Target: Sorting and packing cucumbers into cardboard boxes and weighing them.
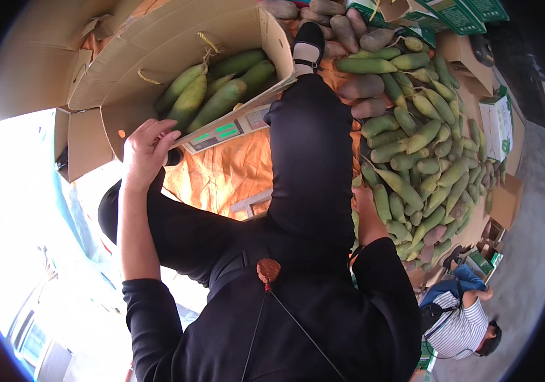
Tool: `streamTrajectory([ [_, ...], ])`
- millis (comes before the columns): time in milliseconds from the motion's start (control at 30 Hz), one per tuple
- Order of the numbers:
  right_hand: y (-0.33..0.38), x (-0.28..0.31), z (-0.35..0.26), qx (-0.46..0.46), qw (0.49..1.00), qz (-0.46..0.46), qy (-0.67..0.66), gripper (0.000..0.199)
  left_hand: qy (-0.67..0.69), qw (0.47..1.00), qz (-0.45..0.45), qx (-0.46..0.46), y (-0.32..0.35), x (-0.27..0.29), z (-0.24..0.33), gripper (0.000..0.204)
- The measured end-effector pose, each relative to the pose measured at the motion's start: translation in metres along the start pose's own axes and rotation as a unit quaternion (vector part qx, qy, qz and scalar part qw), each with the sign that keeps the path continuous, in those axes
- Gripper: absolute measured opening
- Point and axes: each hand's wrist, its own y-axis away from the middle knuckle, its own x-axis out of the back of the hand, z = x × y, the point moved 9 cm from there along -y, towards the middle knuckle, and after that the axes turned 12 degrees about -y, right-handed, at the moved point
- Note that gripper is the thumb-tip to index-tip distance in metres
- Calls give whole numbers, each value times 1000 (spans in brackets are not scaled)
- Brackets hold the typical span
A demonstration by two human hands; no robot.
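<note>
An opened cardboard box (177, 48) stands in front of me with several green radishes (221, 102) lying in it. My left hand (146, 143) pinches the box's near edge, fingers over the rim and close to the radishes inside. At my right side, beyond my knee, my right hand (365, 202) reaches down at the edge of a big heap of green radishes (422, 140). Its fingers are hidden by my leg and the heap, so what it touches cannot be made out. A digital scale (225, 134) with green lit displays shows beside the box.
Orange sheeting (212, 178) covers the floor. Darker, reddish radishes (361, 95) lie beyond my foot. Green-and-white cartons (496, 127) and an open box (467, 63) border the heap on the right. Another person (463, 325) in a striped shirt is at lower right.
</note>
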Motion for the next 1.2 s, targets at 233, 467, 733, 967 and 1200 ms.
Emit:
streamTrajectory([
  [233,3,-23,30,-147,985,-54,-79,95,-22,999,-7,25,0,1,-1,18],
  [467,-35,-8,49,-148,981,24,-124,92,-23,999,-27,7,-14,-10,10,18],
  [733,26,-22,-36,124,986,-65,-87,75,-44,998,-24,22,-2,0,4,20],
  [967,72,19,-121,320,945,29,-60,54,-10,1000,-21,-8,-1,5,12,23],
  [1200,193,63,-268,547,828,-15,-123,46,13,999,-30,0,3,10,9,24],
])
